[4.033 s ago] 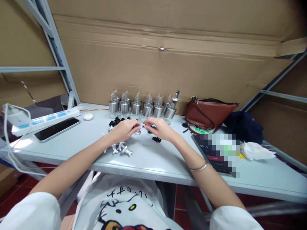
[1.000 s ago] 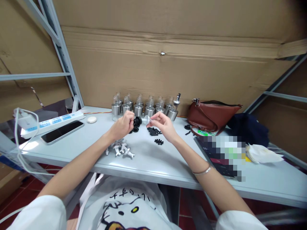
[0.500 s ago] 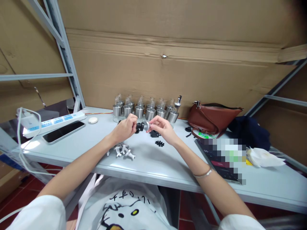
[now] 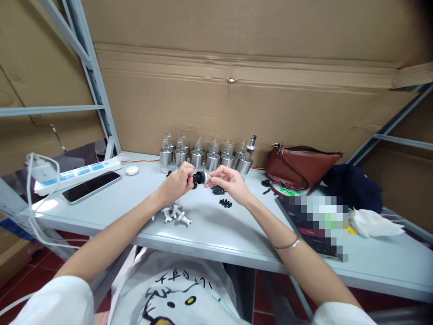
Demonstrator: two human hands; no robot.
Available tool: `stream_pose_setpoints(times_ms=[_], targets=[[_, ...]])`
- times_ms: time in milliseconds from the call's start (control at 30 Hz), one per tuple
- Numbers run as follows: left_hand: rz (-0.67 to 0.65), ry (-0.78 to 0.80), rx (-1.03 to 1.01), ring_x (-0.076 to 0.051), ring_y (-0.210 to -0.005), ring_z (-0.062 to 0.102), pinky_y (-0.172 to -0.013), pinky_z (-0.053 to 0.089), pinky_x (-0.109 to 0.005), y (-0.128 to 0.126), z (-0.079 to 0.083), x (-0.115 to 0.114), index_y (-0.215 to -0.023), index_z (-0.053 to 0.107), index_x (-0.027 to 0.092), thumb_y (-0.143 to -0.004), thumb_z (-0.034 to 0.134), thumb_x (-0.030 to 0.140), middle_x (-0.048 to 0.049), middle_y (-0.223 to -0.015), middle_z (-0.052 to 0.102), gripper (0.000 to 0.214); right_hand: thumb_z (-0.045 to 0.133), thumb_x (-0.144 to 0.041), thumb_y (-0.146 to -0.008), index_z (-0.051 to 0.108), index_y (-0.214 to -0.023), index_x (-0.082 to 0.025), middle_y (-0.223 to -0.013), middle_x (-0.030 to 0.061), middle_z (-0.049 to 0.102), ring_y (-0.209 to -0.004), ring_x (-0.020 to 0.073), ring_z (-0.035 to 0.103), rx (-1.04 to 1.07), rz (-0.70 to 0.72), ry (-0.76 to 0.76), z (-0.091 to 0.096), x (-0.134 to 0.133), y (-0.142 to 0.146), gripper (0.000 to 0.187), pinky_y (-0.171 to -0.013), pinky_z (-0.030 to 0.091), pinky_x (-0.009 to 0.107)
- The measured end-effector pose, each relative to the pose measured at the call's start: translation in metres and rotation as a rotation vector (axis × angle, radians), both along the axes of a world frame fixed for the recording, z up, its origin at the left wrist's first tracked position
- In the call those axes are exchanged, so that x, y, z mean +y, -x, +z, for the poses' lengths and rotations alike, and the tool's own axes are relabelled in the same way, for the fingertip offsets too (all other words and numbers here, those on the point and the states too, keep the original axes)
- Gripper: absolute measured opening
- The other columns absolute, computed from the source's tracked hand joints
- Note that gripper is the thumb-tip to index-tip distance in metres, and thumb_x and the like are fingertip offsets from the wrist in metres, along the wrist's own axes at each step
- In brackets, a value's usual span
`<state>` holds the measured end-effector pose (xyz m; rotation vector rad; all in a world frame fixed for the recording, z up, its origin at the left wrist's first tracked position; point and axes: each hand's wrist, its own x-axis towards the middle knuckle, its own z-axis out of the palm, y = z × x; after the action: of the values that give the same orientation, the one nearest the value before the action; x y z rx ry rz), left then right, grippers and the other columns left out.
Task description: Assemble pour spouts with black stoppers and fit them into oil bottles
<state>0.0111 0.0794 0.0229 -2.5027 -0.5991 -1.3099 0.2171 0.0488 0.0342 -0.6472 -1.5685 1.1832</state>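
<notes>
At the left of the table (image 4: 243, 232), a phone (image 4: 91, 187) with a black screen lies in front of a white power strip (image 4: 76, 174) with blue panels; a small round white case (image 4: 131, 170) sits near the phone. A white cable (image 4: 31, 205) loops there too. To the right rests a brown handbag (image 4: 301, 164) (its strap drooping in front), beside dark blue cloth (image 4: 353, 187), a partly blurred-out tablet (image 4: 295, 217) and crumpled white paper (image 4: 375, 223). Cardboard (image 4: 253, 40) stands behind.
</notes>
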Motion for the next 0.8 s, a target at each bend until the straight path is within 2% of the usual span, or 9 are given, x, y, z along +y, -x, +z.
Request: stream_pose_setpoints(times_ms=[400,800], targets=[[-0.117,-0.038,-0.047,-0.012,-0.073,0.046,-0.066,0.046,-0.025,-0.005,0.0011,-0.0041,-0.088,0.027,0.022,-0.082,0.032,0.003,-0.0024,-0.086,0.04,0.02,0.075,-0.028,-0.069,0.06,-0.077,-0.017,-0.074,0.0001,0.072,-0.067,0.0155,0.071,0.042,0.077,0.014,0.0001,-0.0003,-0.0019,0.02,-0.067,0.057,0.029],[-0.174,-0.058,-0.099,-0.013,-0.077,0.042,-0.068,0.043,-0.026,-0.0102,-0.0009,-0.0058,-0.091,0.026,0.022,-0.083,0.032,0.002,-0.0024,-0.087,0.039,0.022,0.077,-0.032,-0.066,0.06,-0.075,-0.017,-0.072,0.001,0.071,-0.066,0.0169,0.071,0.039,0.018,0.017,-0.0013,-0.0042,0.0047,0.025,-0.067,0.057,0.031]])
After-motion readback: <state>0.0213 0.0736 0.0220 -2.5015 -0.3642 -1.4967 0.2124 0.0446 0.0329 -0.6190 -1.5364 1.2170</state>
